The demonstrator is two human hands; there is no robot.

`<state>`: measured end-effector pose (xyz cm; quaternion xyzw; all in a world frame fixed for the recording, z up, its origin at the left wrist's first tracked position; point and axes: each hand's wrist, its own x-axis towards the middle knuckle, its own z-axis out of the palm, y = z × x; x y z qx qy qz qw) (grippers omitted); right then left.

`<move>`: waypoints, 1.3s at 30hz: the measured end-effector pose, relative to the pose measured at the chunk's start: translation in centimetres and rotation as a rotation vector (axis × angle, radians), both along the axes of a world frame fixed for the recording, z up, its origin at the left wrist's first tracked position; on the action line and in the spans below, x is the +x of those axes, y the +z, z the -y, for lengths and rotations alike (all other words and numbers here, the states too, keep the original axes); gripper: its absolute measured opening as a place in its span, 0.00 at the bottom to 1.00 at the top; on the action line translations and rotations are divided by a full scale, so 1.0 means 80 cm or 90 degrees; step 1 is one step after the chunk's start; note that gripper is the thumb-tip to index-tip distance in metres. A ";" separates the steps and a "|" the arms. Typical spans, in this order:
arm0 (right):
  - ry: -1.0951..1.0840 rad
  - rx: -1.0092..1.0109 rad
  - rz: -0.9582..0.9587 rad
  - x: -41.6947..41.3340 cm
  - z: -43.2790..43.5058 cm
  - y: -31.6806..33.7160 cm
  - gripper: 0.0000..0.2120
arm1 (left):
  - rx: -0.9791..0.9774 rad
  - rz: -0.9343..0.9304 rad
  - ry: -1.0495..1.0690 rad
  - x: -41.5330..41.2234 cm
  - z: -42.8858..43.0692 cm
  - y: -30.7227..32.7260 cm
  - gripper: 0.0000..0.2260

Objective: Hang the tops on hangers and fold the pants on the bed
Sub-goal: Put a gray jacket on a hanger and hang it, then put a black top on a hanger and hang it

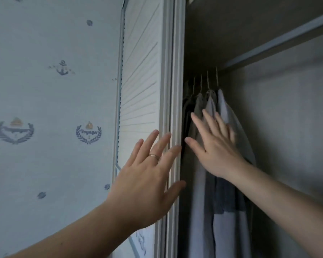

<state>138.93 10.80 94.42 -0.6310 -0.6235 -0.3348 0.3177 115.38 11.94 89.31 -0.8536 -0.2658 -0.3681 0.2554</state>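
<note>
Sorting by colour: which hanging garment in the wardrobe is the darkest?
The leftmost garment, next to the door; it looks nearly black, while the other shirts are pale grey or blue.

Wall (45, 108) is placed far left; door (140, 81) is set just right of it. Wardrobe (287, 136) is opened right of the door. Tops (224, 112) are hung inside on hangers (208, 80), bunched at the left end, partly behind the door edge. Shelf (278, 44) is fitted above them. Left hand (147, 175) is held before the door's right edge, right hand (216, 146) before the tops.
</note>
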 end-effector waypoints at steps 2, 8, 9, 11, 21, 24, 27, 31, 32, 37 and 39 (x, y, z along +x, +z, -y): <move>0.025 -0.024 0.010 -0.048 0.015 -0.024 0.33 | -0.019 0.016 0.030 -0.055 0.012 -0.024 0.33; 0.133 -0.132 0.014 -0.220 0.065 -0.109 0.35 | -0.131 0.061 0.123 -0.245 0.077 -0.098 0.35; 0.159 -0.154 0.014 -0.252 0.074 -0.126 0.35 | -0.150 0.070 0.139 -0.281 0.092 -0.113 0.35; 0.212 -0.201 0.011 -0.316 0.095 -0.163 0.36 | -0.187 0.079 0.183 -0.355 0.125 -0.150 0.35; 0.509 -0.399 0.038 -0.648 0.188 -0.336 0.34 | -0.431 0.188 0.528 -0.665 0.348 -0.351 0.37; 0.604 -0.477 0.048 -0.741 0.215 -0.391 0.35 | -0.489 0.237 0.627 -0.724 0.415 -0.402 0.36; 0.695 -0.566 0.054 -0.827 0.246 -0.444 0.36 | -0.553 0.273 0.729 -0.769 0.476 -0.450 0.36; 0.807 -0.670 0.108 -0.939 0.287 -0.505 0.34 | -0.651 0.373 0.851 -0.810 0.547 -0.515 0.34; 0.833 -0.699 0.120 -0.966 0.295 -0.519 0.33 | -0.672 0.405 0.881 -0.818 0.561 -0.529 0.34; 0.920 -0.820 0.160 -1.087 0.312 -0.582 0.31 | -0.757 0.555 0.985 -0.869 0.600 -0.593 0.33; 0.941 -0.869 0.174 -1.129 0.304 -0.604 0.31 | -0.784 0.590 1.011 -0.897 0.603 -0.615 0.33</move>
